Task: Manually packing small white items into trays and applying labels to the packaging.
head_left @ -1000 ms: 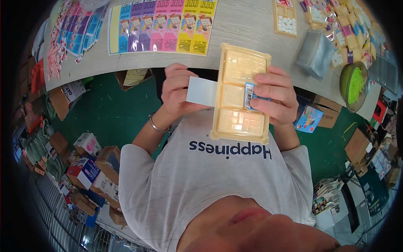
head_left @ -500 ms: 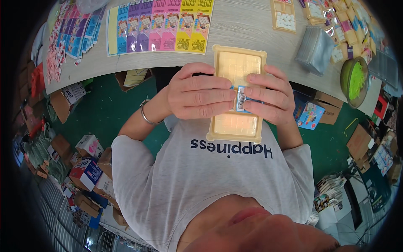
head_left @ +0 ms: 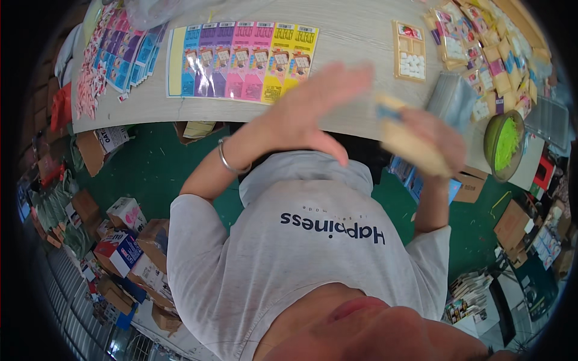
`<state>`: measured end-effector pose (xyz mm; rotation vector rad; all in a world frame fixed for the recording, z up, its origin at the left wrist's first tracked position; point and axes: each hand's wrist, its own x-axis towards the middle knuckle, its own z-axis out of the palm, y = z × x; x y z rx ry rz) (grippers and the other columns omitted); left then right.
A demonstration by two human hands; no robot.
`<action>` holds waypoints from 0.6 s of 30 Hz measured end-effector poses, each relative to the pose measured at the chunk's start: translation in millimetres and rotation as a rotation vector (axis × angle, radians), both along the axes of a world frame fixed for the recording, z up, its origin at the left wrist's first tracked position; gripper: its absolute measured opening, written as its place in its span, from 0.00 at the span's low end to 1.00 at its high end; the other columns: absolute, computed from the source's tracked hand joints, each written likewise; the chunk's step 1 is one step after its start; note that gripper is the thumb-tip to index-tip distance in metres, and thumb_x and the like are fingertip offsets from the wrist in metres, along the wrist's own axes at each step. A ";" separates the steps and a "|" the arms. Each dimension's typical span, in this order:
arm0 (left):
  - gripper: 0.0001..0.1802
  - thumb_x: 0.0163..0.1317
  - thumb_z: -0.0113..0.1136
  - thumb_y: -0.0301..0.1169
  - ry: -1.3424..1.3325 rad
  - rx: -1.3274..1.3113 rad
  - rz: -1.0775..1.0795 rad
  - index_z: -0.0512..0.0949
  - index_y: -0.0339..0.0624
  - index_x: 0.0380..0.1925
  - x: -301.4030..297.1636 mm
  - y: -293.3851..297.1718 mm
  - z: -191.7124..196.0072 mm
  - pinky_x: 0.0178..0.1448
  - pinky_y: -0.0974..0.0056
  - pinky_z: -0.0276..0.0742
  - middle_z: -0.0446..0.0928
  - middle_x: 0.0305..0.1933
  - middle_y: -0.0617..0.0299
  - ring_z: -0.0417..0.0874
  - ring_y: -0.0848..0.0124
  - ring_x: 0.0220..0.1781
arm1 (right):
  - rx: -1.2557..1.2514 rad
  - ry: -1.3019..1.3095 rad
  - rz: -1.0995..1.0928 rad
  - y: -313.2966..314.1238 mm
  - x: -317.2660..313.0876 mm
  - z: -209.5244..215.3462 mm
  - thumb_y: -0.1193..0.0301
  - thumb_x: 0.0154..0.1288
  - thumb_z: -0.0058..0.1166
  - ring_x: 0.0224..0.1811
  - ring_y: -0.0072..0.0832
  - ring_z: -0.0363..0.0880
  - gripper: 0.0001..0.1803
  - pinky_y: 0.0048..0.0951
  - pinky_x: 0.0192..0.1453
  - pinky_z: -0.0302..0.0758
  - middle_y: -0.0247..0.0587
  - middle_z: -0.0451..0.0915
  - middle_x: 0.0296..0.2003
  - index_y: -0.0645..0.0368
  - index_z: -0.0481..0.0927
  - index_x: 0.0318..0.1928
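Note:
My right hand point(head_left: 438, 135) grips a cream plastic tray point(head_left: 412, 149) with a blue label point(head_left: 387, 112) around it; both are smeared by motion, right of my body by the table's near edge. The hand's fingers wrap the tray's far side. My left hand point(head_left: 304, 111) is in the air near the table edge, apart from the tray. Its fingers are stretched out and the thumb points away, with nothing in it. Just beyond that hand lies a sheet of label stickers point(head_left: 241, 66) in blue, purple, pink and yellow.
At the back right sits a compartment tray point(head_left: 409, 46) with white pieces. Beside it are a stack of clear plastic covers point(head_left: 444, 96) and a pile of filled trays point(head_left: 497, 60). A bowl point(head_left: 490, 141) holds green shreds. Stacked label sheets point(head_left: 135, 51) and pinkish scraps point(head_left: 93, 87) lie left.
The tray was held in both hands before my chest. My left hand has let go and opened; my right hand has carried the tray to the right.

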<state>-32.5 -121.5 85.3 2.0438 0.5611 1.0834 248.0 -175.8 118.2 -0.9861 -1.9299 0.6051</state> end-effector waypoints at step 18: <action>0.61 0.45 0.67 0.72 0.951 0.179 0.421 0.61 0.56 0.77 -51.7 72.1 -90.6 0.74 0.23 0.43 0.52 0.82 0.51 0.48 0.44 0.83 | -0.312 -0.887 -0.669 95.5 -17.5 -65.4 0.50 0.60 0.68 0.54 0.59 0.77 0.40 0.49 0.56 0.78 0.63 0.78 0.49 0.74 0.70 0.56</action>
